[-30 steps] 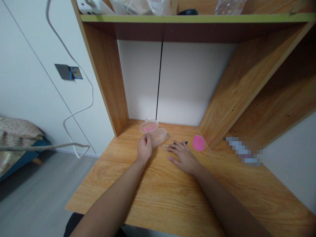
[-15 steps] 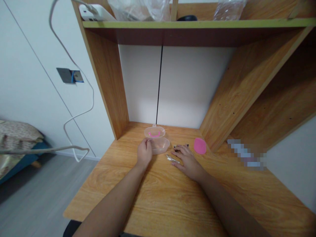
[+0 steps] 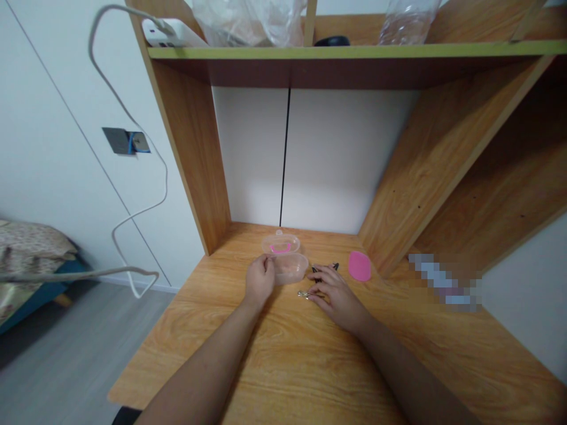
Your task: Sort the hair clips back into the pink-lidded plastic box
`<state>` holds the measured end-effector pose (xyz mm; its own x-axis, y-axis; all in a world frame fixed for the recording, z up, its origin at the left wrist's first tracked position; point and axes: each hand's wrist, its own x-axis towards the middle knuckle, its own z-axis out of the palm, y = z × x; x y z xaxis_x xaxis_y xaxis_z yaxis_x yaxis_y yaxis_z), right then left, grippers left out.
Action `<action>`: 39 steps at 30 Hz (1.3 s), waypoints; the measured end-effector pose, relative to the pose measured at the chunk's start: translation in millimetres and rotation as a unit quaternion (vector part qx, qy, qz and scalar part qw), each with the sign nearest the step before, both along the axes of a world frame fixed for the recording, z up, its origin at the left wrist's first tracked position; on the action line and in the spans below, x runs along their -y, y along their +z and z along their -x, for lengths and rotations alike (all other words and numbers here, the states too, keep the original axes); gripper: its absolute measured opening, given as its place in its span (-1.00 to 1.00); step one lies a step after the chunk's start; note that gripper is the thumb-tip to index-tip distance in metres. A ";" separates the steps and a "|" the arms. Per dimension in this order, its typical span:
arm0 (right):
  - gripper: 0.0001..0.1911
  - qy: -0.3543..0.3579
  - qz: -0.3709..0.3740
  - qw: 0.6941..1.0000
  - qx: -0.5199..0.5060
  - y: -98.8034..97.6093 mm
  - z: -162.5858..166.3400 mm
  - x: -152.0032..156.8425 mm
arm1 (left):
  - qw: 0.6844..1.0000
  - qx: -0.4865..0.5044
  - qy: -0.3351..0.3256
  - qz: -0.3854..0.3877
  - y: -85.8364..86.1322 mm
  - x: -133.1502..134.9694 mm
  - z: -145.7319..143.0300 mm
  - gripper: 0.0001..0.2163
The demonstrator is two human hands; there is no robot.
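Note:
A clear plastic box (image 3: 292, 269) stands on the desk with its hinged lid (image 3: 268, 242) laid back; the lid carries a pink handle (image 3: 280, 248). My left hand (image 3: 260, 280) grips the box's left rim, thumb uppermost. To the right of the box, my right hand (image 3: 339, 298) has thumb and fingers closed round one end of what looks like a silver hair clip (image 3: 303, 294), lying on the desk. Dark clips (image 3: 335, 266) lie behind and partly beneath its fingers, so how many there are is hidden.
A pink oval piece (image 3: 359, 266) lies right of my right hand, near the wooden upright (image 3: 398, 195). Above the desk (image 3: 283, 366) runs a shelf (image 3: 354, 52) with a power strip (image 3: 172, 33) and plastic bags. A white cable (image 3: 166, 177) hangs at the left.
My right thumb and fingers have closed on the silver clip and cover its right end. My left hand stays on the box. The whole view has shifted slightly.

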<state>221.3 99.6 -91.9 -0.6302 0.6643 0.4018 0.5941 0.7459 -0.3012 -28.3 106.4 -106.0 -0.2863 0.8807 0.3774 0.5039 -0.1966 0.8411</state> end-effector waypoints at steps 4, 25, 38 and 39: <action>-0.84 -0.008 -0.015 1.000 -0.009 1.1 5.9 2.7 | 1.000 -0.004 -0.001 0.007 0.5 0.5 -0.2 -0.74; -0.82 -0.061 -0.077 0.987 -0.124 16.4 -0.3 9.5 | 0.996 0.000 -0.083 -0.010 7.4 5.7 -4.4 -0.73; -0.82 -0.104 -0.141 0.973 -0.150 18.6 -1.3 10.8 | 0.967 -0.099 -0.233 0.005 11.4 16.4 -14.1 -0.57; -0.83 -0.102 -0.143 0.973 -0.152 18.8 -1.3 11.0 | 0.967 -0.099 -0.235 0.005 11.7 16.4 -13.8 -0.57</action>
